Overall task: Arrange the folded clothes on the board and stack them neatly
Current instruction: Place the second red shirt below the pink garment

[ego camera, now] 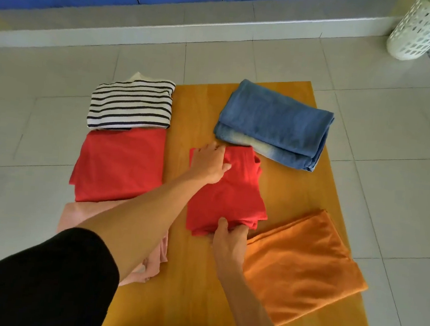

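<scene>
Red garment (pixel 228 190) seemingly between 2 hands (pixel 208 162)

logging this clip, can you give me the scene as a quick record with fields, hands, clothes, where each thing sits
surface: yellow board on tiled floor
left hand: flat on far end of the middle red garment
right hand: gripping that garment's near edge
left column, far to near: striped shirt, red shirt, pink garment
right side: folded jeans far, orange cloth near
stacked yet: no, pieces lie mostly side by side
background: white laundry basket, top right
</scene>
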`<state>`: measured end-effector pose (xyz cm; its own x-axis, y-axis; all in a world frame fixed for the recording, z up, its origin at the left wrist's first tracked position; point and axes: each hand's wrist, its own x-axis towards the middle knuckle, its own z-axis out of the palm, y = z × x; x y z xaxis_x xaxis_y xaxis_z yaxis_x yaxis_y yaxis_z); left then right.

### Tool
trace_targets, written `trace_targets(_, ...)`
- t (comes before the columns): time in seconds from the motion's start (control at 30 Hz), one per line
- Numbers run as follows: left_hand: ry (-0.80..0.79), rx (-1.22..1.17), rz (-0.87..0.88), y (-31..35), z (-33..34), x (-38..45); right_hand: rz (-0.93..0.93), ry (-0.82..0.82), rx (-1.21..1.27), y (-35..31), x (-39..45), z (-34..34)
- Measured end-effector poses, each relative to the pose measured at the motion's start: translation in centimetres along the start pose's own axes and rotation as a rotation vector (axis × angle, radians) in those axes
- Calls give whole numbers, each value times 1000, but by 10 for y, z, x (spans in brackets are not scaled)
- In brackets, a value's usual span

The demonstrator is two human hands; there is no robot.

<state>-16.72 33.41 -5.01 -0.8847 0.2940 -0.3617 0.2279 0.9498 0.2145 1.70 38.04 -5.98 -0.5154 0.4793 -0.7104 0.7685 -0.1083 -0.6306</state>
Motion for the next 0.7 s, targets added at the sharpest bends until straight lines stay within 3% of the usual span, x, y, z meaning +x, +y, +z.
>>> trace_targets(0.1,-95,-56,-127,-9,-4,0,-34,26,21,-17,6,-14)
trace_targets(0.23,-285,-385,-325,-27,-17,-11,41,37,55,-31,21,-27)
trace_targets(0.4,-467,-874,-544,-35,-28,-28,-131,70,77,-45,27,-40)
trace_targets(0.7,-195,-1271,-451,-58,-29,-100,-455,103,-73,-54,-11,-69)
